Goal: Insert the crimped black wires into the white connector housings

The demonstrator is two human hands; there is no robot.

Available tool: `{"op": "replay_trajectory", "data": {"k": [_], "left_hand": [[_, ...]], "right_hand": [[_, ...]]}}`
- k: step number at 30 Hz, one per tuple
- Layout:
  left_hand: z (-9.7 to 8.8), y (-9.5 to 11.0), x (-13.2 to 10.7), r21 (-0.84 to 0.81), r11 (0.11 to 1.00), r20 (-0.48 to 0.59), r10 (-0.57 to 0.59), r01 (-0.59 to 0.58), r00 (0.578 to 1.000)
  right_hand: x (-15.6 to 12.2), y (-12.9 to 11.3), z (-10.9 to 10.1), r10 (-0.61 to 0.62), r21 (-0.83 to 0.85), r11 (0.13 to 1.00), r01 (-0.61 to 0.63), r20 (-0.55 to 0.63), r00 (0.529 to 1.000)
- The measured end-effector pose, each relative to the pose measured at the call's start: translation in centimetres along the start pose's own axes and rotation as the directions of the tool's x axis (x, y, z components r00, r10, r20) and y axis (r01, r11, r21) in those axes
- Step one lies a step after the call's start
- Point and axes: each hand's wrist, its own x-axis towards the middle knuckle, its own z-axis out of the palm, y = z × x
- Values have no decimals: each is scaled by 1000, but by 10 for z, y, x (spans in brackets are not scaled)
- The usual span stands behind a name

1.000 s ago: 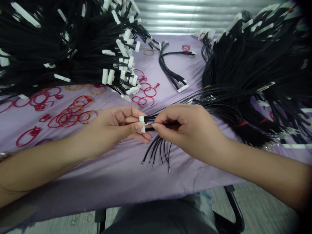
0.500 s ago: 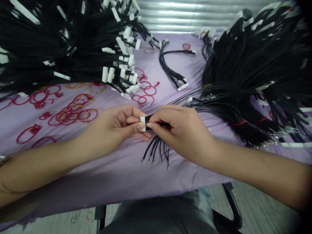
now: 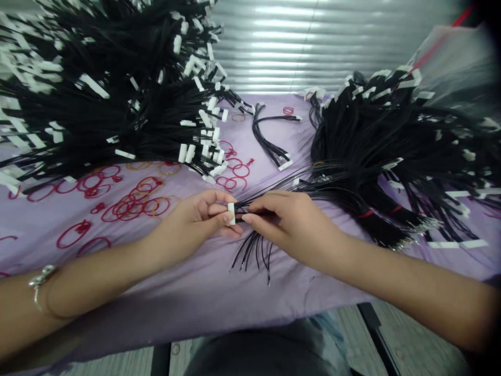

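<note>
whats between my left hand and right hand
In the head view, a white plastic connector held by the left hand, and black wires running from it to the right hand.

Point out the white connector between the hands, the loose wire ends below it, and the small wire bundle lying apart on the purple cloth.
White connector [image 3: 231, 213]: head view, on its plastic body.
Loose wire ends [image 3: 250, 253]: head view, on the black wires.
Small wire bundle [image 3: 263, 140]: head view, on its black wires.
</note>
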Motion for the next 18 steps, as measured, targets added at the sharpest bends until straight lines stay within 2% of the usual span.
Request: {"op": "replay_trajectory", "data": {"k": [6, 9, 13, 18], "left_hand": [[0, -2, 0, 3, 998, -10, 58, -58, 998], [1, -1, 0, 24, 998, -3, 57, -57, 998], [2, 0, -2, 50, 998, -23, 36, -35, 999], [5, 1, -2, 44, 999, -48, 12, -10, 999]], "right_hand": [[2, 2, -2, 130, 37, 990, -135, 105, 986], [5, 5, 0, 83, 238, 964, -119, 156, 984], [6, 7, 4, 35, 451, 887, -95, 140, 990], [4, 5, 9, 151, 512, 841, -173, 85, 985]]}}
